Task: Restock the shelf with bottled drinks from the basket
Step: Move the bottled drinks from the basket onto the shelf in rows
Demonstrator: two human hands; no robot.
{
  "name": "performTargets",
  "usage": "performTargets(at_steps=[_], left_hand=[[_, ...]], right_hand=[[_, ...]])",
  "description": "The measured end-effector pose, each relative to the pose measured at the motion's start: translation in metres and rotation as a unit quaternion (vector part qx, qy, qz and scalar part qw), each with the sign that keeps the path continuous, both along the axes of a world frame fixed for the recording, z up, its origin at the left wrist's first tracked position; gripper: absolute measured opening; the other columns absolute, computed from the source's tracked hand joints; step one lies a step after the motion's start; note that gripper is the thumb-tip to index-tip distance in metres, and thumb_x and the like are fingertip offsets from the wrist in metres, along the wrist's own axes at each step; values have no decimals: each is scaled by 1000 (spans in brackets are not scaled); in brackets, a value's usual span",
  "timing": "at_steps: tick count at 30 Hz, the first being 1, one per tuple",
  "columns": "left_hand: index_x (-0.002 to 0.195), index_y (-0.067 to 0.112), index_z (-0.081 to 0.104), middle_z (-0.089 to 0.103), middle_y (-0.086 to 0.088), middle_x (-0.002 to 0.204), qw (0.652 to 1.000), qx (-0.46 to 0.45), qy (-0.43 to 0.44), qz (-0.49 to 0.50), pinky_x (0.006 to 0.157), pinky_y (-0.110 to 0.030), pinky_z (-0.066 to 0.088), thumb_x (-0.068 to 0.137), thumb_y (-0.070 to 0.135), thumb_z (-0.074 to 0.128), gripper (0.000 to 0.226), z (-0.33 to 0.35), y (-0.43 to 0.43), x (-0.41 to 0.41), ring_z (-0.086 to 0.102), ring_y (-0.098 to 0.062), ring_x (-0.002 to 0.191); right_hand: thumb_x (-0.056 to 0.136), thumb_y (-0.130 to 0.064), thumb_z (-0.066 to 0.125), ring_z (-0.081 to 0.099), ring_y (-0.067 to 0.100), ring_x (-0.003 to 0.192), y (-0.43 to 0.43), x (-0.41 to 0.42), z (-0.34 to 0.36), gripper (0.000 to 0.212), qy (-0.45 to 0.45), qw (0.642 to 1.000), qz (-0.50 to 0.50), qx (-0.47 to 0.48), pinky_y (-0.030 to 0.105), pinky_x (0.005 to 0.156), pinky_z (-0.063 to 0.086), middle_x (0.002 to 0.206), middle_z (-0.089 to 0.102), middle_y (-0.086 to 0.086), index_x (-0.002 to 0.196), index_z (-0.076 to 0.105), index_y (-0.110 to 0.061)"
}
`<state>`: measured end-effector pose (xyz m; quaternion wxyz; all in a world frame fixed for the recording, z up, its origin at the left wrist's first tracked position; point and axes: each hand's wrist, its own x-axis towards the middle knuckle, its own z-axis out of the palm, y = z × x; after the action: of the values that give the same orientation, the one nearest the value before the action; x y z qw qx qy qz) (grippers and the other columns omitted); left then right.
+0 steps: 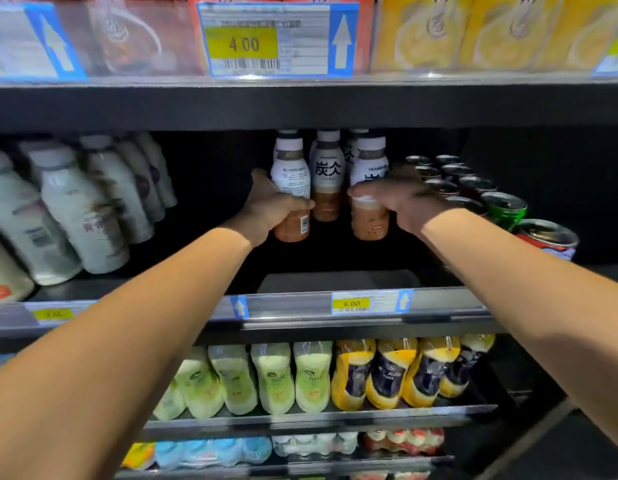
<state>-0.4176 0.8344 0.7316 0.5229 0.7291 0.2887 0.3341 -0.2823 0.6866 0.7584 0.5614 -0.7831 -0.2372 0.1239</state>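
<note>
- the left hand (274, 206) is curled round one bottle (289, 171), and the right hand (403, 199) round another bottle (369, 223).
- both bottles are upright, deep on the middle shelf (335, 280), with a third bottle (328, 174) between them and cans (474, 187) at the right.
- step, i judge: placing the two in their rows.
- next move: stand them flat and let go without pushing the cans. the basket is not in view.

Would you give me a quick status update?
Left hand grips left bottle, right hand grips right bottle. Both inside middle shelf. Cans crowd the right.
</note>
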Motion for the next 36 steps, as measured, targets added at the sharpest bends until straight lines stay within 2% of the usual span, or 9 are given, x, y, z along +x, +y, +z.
performTargets(at_steps=[3, 6, 9, 14, 19, 24, 27, 32, 36], left_hand=[[117, 14, 32, 56, 2, 107, 1000, 9, -9, -10, 84, -29, 47, 68, 5, 88, 75, -5, 10, 4, 57, -11, 100], [125, 13, 36, 57, 5, 107, 999, 17, -5, -29, 87, -30, 48, 70, 9, 87, 75, -11, 24, 7, 58, -10, 101], [131, 14, 40, 59, 8, 108, 999, 17, -4, -34, 84, -31, 50, 73, 12, 86, 74, -15, 35, 10, 58, -4, 95], [135, 14, 40, 56, 12, 105, 999, 16, -6, -32, 81, -29, 46, 77, 13, 83, 73, -16, 42, 22, 55, -2, 91], [133, 12, 40, 58, 4, 113, 999, 23, -17, -32, 81, -26, 48, 76, 13, 83, 71, -21, 49, 33, 57, -9, 99], [135, 12, 40, 56, 8, 108, 999, 27, -16, -36, 76, -19, 45, 76, 13, 84, 74, -21, 54, 38, 56, -7, 97], [135, 12, 40, 56, 9, 107, 999, 28, -17, -38, 80, -23, 44, 76, 14, 84, 74, -24, 57, 39, 56, -8, 99], [136, 14, 39, 57, 13, 105, 999, 29, -11, -38, 77, -19, 45, 76, 16, 84, 75, -26, 59, 40, 56, -2, 94], [135, 15, 41, 59, 9, 111, 999, 28, -4, -37, 83, -26, 46, 74, 20, 86, 76, -26, 62, 40, 58, -7, 101]], right_hand=[[62, -30, 92, 68, 18, 94, 7, 10, -8, 62, -35, 999, -21, -11, 32, 81, 56, 109, 71, 0, 115, 64, -16], [63, -38, 91, 62, 14, 99, 12, 17, -12, 80, -67, 997, -23, -26, 28, 81, 51, 114, 63, -4, 127, 50, -15], [73, -35, 87, 54, 15, 102, 16, 24, -11, 79, -78, 996, -14, -42, 25, 80, 43, 111, 54, -2, 131, 40, -12], [73, -38, 86, 59, 25, 120, 25, 30, -12, 79, -108, 992, -11, -58, 28, 84, 46, 131, 59, 6, 133, 40, -12], [73, -42, 85, 60, 24, 118, 31, 37, -18, 79, -109, 992, -12, -59, 29, 87, 46, 129, 61, 4, 133, 42, -16], [72, -41, 85, 60, 24, 118, 38, 45, -21, 78, -100, 994, -14, -51, 34, 92, 50, 129, 62, 3, 133, 43, -19], [73, -41, 85, 58, 23, 121, 39, 47, -24, 79, -88, 995, -7, -43, 38, 96, 50, 132, 60, 1, 136, 41, -22], [74, -40, 84, 57, 20, 121, 38, 50, -28, 81, -81, 997, 15, -16, 39, 100, 48, 131, 60, -2, 139, 40, -23], [74, -39, 85, 57, 20, 121, 39, 51, -31, 82, -73, 997, 22, -1, 42, 104, 48, 131, 59, -2, 140, 39, -25]])
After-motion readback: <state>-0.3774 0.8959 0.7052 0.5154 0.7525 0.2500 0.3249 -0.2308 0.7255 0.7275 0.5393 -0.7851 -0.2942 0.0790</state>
